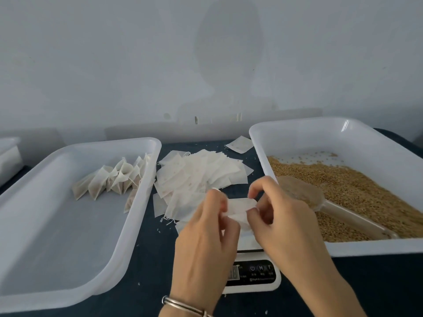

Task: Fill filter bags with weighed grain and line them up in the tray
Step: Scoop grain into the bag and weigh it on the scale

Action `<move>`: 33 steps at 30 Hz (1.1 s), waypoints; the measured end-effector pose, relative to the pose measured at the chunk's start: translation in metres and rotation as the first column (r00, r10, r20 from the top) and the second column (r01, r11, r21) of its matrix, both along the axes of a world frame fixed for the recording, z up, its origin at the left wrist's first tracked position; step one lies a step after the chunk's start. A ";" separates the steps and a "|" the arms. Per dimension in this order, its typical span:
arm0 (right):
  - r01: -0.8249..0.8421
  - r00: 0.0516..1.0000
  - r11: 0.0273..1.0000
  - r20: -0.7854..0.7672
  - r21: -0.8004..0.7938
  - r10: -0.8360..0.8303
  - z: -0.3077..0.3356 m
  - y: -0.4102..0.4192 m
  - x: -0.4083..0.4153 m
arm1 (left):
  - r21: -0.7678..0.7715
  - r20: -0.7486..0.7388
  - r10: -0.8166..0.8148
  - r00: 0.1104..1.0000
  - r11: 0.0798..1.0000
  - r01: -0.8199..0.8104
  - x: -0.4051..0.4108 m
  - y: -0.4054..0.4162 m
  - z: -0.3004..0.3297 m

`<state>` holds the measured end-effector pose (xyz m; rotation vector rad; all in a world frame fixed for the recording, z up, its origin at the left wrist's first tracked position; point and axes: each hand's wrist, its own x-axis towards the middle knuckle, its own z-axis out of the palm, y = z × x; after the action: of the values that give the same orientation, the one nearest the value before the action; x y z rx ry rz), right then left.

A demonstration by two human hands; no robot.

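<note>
Head view: one empty filter bag (240, 208) is pinched between left hand (206, 236) and right hand (281, 223), long axis running left-right, above the scale (254, 274). The scoop (304, 194) lies in the grain tray (297, 131), just right of the right hand, judged nearer for filling; filled bags (114, 177) are lined up in the left tray (68, 248).

i see soft, even, cool light. a faint head-shaped shadow (227, 49) falls on the wall (91, 65). a small glare streak sits on the right tray's rim (345, 125). both trays bow from wide-angle distortion, and detail is slightly soft throughout.
</note>
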<state>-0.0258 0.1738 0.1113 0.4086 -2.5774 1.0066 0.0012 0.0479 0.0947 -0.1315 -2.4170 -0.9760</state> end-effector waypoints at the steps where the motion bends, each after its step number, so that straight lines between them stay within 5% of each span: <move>1: -0.018 1.000 1.000 -0.007 -0.021 0.017 0.002 0.002 0.000 | -0.054 -0.033 -0.029 0.999 0.998 0.027 0.001 0.000 0.002; 7: -0.081 0.987 0.990 0.131 -0.115 0.096 0.009 0.005 -0.001 | -0.211 -0.126 -0.115 0.985 0.974 0.087 0.001 -0.004 0.007; 12: -0.089 0.961 0.970 0.236 -0.226 0.143 0.009 0.007 -0.002 | -0.335 0.029 -0.236 0.971 0.913 0.232 0.000 -0.015 0.003; 17: -0.130 0.964 0.985 0.217 -0.112 0.152 0.008 0.007 -0.002 | 0.022 0.026 -0.270 0.962 0.963 0.270 -0.002 -0.002 -0.003; 22: -0.312 0.868 0.933 0.346 -0.177 0.356 0.024 0.013 -0.005 | 0.332 0.072 -0.255 0.964 0.918 0.218 -0.004 0.007 -0.007; 24: -0.311 0.878 0.944 0.346 -0.109 0.330 0.034 0.030 -0.016 | 0.432 0.111 -0.254 0.961 0.883 0.184 -0.004 0.008 -0.009; 27: -0.091 0.951 0.989 0.305 0.116 0.052 0.038 0.082 -0.054 | 0.524 0.129 -0.226 0.966 0.842 0.127 -0.007 0.006 -0.010; 30: -0.063 0.838 0.746 0.441 0.663 -0.321 0.024 0.135 -0.092 | 0.509 0.135 -0.167 0.977 0.858 0.076 -0.008 0.003 -0.012; 33: -0.207 0.735 0.639 0.549 0.741 -0.399 -0.007 0.148 -0.104 | 0.499 0.104 -0.132 0.986 0.864 0.063 -0.010 0.005 -0.011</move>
<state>-0.1303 0.3219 0.1038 0.0442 -3.5899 -0.1694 -0.0084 0.0524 0.0842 -0.0022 -2.2065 -1.6678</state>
